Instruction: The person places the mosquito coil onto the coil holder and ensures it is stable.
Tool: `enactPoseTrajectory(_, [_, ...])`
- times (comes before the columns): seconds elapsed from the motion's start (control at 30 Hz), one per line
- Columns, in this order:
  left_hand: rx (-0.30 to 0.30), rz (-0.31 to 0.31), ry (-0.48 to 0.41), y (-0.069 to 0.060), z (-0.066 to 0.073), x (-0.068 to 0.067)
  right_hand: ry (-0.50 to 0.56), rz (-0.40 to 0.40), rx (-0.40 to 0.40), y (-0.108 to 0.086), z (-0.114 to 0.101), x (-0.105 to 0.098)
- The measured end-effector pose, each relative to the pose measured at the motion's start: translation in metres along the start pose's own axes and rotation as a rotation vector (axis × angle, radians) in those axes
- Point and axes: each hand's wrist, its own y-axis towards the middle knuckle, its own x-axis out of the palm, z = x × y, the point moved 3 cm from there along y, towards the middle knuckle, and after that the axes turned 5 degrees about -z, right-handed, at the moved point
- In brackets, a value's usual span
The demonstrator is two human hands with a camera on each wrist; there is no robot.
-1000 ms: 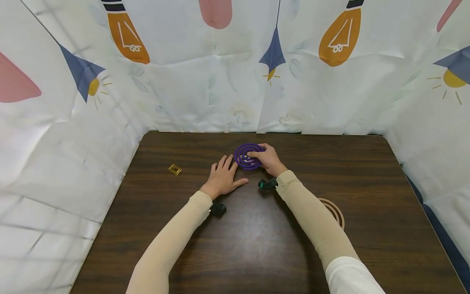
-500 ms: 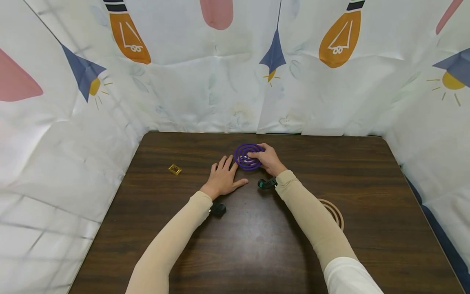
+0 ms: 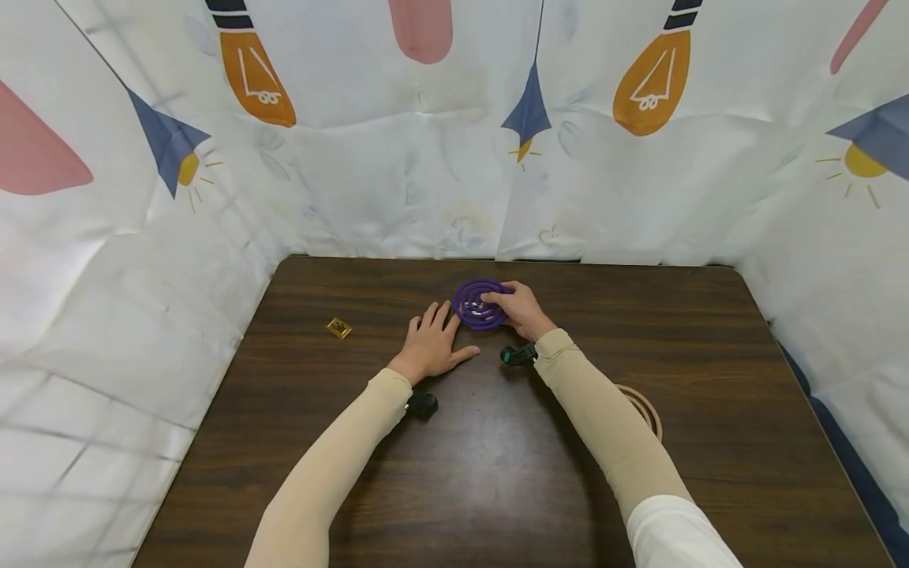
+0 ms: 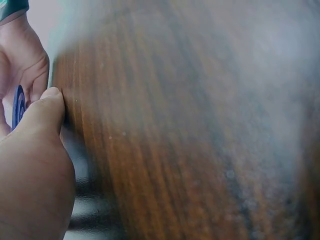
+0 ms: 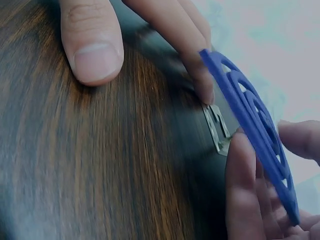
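Note:
A purple mosquito coil (image 3: 477, 323) is near the far edge of the table, pinched by my right hand (image 3: 527, 311). In the right wrist view the coil (image 5: 250, 125) stands tilted, with fingers on both of its faces. Close beside it sits a small silver metal coil stand (image 5: 217, 131), partly hidden by the coil and the fingers. My left hand (image 3: 430, 345) lies on the table with straight, spread fingers, and one fingertip touches the stand. The left wrist view shows only a blue-purple sliver of the coil (image 4: 19, 107) behind the left thumb.
A small gold-coloured metal stand (image 3: 338, 327) lies on the brown wooden table (image 3: 483, 489), left of the hands. Tan coil rings (image 3: 649, 410) show from behind the right forearm. Printed white fabric (image 3: 426, 181) hangs behind and beside the table.
Both hands and the purple coil stay in nearly the same place. Only the head view has shifted slightly.

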Motion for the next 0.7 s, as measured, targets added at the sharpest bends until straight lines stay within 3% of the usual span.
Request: enactPoseTrajectory(0.7, [-0.006, -0.013, 0.001, -0.001, 0.002, -0.002, -0.028, 0.011, 0.059, -0.021, -0.002, -0.028])
